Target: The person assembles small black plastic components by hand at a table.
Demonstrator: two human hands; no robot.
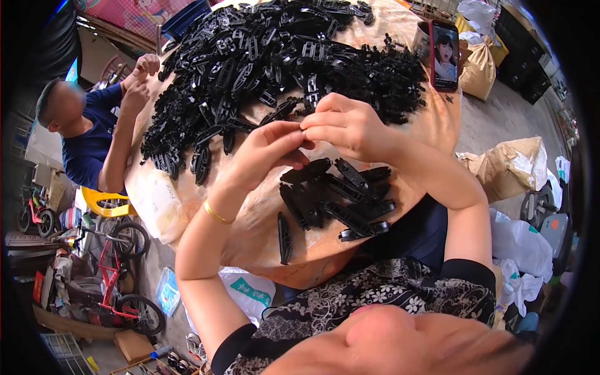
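Observation:
My left hand (270, 147) and my right hand (351, 127) meet over the near part of the table, fingertips pinched together. Whatever sits between them is mostly covered by my fingers; only a small dark bit shows. Just below my hands lies a loose group of long black plastic parts (350, 211), rounded at the ends. One such black part (284, 238) rests apart from the group, to its left. Beyond my hands a large heap of black plastic parts (250, 59) covers the far half of the table, with smaller dark pieces at its right side.
An orange-patterned cloth covers the round table (250, 240). A phone (444, 56) stands upright at the far right edge, and a blue basket (186, 20) is at the far left. Another person (94, 134) sits at the left. Bags (515, 164) and a red bicycle (112, 281) stand around.

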